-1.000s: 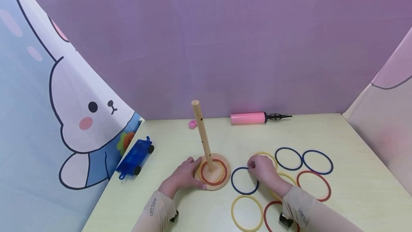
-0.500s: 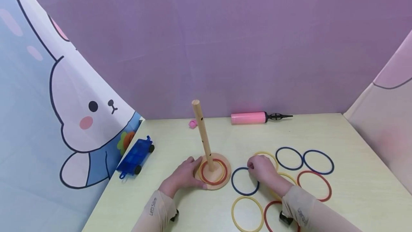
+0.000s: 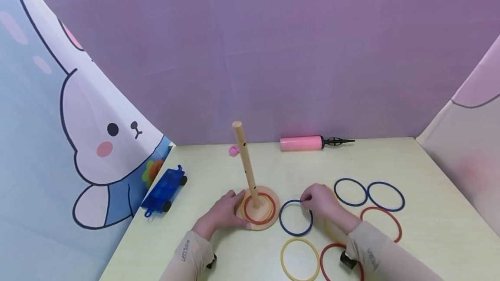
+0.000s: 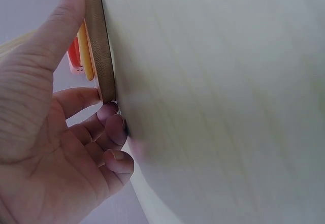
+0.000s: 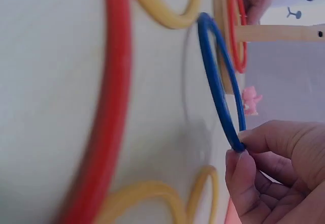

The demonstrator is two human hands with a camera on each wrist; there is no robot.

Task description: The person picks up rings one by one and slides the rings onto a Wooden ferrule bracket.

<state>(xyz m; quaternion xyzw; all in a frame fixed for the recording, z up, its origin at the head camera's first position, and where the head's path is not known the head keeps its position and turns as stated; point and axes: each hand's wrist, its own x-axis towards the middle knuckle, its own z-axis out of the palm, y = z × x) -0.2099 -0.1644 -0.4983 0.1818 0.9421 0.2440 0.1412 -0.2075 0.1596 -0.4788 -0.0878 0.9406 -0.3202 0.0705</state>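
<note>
My left hand (image 3: 222, 212) grips the left edge of a ring-toss stand's round wooden base (image 3: 276, 198). In the left wrist view the thumb lies over the base and a finger touches its rim. From the base rises a wooden peg (image 3: 246, 166), with a red ring (image 3: 274, 212) and a yellow ring lying around its foot. To the right of the stand, my right hand (image 3: 323, 203) pinches a blue ring (image 5: 217, 92) between thumb and finger. In the right wrist view that ring is tilted and raised off the table, its shadow beneath.
Several loose rings lie at the right, among them a yellow ring (image 3: 300, 239), two blue rings and a red ring (image 3: 380, 208); the right arm partly covers others. A pink hand pump (image 3: 300, 143) and small pink toy (image 3: 233, 150) lie at the back, a blue toy cart (image 3: 163, 191) at the left.
The blue ring has shifted slightly left and up in the right hand's pinch. The right forearm has moved a little to the right. My left hand and the stand have stayed put.
</note>
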